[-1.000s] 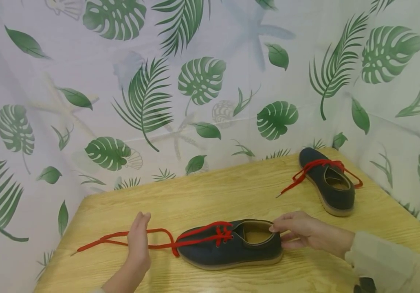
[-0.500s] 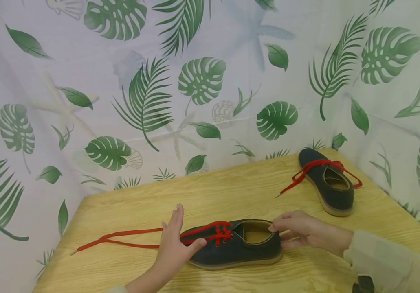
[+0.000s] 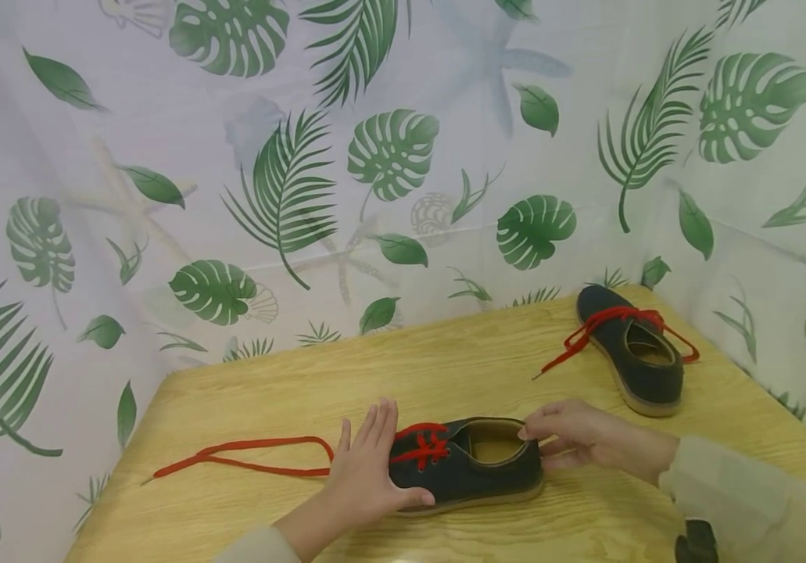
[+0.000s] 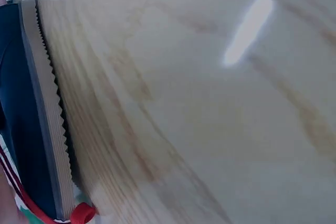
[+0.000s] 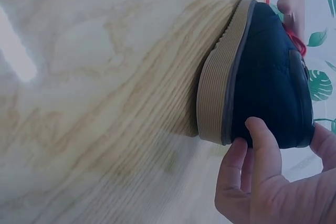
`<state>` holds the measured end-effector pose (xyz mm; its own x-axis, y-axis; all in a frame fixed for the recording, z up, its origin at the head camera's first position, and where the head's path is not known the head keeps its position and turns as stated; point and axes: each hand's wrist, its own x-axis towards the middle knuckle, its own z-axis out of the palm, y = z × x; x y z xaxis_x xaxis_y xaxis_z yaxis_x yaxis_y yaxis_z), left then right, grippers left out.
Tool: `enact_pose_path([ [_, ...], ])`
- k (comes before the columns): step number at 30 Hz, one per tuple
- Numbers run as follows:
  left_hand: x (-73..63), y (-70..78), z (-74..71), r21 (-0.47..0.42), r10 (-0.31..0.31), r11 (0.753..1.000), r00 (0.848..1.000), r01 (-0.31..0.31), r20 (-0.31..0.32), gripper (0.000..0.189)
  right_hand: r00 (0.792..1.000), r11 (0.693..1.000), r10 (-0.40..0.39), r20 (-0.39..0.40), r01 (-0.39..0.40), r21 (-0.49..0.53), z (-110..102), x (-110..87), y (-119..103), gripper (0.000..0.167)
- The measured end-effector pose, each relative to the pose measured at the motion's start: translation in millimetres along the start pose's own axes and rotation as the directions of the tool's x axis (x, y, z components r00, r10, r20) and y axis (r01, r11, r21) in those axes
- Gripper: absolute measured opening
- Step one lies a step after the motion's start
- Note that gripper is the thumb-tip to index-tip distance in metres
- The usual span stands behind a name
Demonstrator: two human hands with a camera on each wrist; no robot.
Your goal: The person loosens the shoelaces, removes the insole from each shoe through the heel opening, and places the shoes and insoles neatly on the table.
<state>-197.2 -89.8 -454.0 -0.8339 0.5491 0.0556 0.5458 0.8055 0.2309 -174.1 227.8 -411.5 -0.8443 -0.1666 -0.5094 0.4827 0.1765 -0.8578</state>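
Note:
A dark navy lace-up shoe [image 3: 473, 481] with a tan sole lies on the table, toe to the left. Across its toe my left hand [image 3: 367, 473] lies with straight fingers and the thumb spread apart, covering the front of the shoe. At the heel, my right hand [image 3: 585, 438] pinches the back collar, thumb at the opening and fingers behind, as the right wrist view of the shoe [image 5: 268, 93] also shows. From the eyelets a red shoelace [image 3: 269, 442] passes under the left hand and stretches out leftward on the table. The left wrist view catches the shoe's side [image 4: 26, 103].
A matching shoe [image 3: 645, 379], its red laces tied in a bow, stands at the back right of the wood-grain table [image 3: 410, 360]. Behind and at the sides hangs a leaf-patterned cloth [image 3: 445, 156].
My left hand has moved right, from above the loose laces onto the toe of the shoe. My right hand has kept its hold on the heel, and the shoe stays about where it was.

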Motion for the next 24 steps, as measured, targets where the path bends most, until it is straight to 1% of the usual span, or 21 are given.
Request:
enact_pose_path([
  [3,3.0,0.0,3.4,0.009,0.007,1.0,0.999,-0.008,0.047,0.123,1.0,1.0,0.002,-0.001,-0.002,-0.016,-1,2.0,-1,0.02],
  [6,3.8,0.8,6.7,0.04,0.024,0.999,0.997,-0.027,0.07,0.123,1.0,1.0,0.003,-0.001,-0.003,-0.027,-1,4.3,-2,0.02],
  [11,6.0,1.0,11.7,0.151,0.045,0.987,0.998,-0.05,0.037,0.124,1.0,1.0,-0.006,0.006,0.006,-0.022,-5,10.2,-4,0.019],
  [13,7.7,1.8,12.5,0.166,0.047,0.985,0.998,-0.052,0.035,0.125,1.0,1.0,-0.012,0.01,0.012,-0.015,-8,12.6,-5,0.019],
  [16,10.3,4.1,12.8,0.154,0.035,0.987,0.998,-0.042,0.052,0.126,0.999,1.0,-0.023,0.024,0.023,-0.017,-12,15.1,-6,0.025],
  [19,11.8,6.2,14.2,0.158,0.011,0.987,0.997,-0.022,0.072,0.126,0.999,0.999,-0.032,0.034,0.033,-0.033,-13,16.0,-7,0.035],
  [21,12.1,6.8,15.3,0.179,-0.004,0.984,0.997,-0.009,0.074,0.125,0.999,0.998,-0.033,0.041,0.035,-0.048,-13,16.5,-8,0.041],
  [24,11.7,7.4,15.9,0.211,-0.013,0.977,0.998,0.0,0.058,0.125,0.997,0.996,-0.044,0.066,0.049,-0.079,-14,15.9,-11,0.047],
])
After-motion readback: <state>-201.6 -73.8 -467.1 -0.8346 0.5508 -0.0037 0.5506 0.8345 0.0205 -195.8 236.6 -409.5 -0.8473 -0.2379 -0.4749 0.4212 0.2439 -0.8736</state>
